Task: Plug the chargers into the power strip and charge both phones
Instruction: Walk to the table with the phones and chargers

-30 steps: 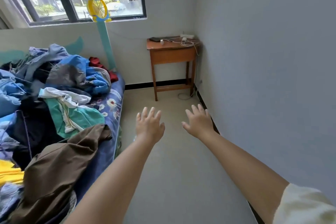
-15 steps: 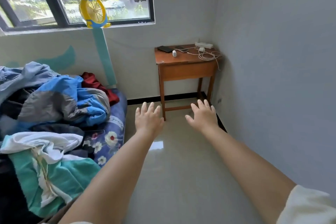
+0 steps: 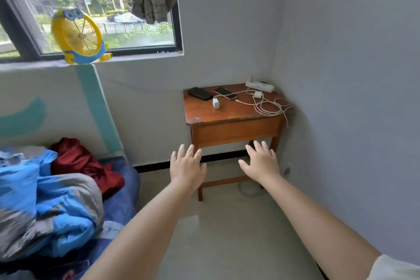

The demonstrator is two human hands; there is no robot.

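Both arms outstretched: left hand (image 3: 187,166) and right hand (image 3: 261,162) empty, fingers spread. On far table (image 3: 227,113): two phones (image 3: 201,93) (image 3: 226,93), chargers (image 3: 216,103) (image 3: 258,94), power strip (image 3: 260,86) at far right.

On the small brown wooden table (image 3: 227,113) in the corner, the white power strip (image 3: 259,86) lay behind the tangled white cables (image 3: 268,104); two dark flat phones (image 3: 200,93) lay left.
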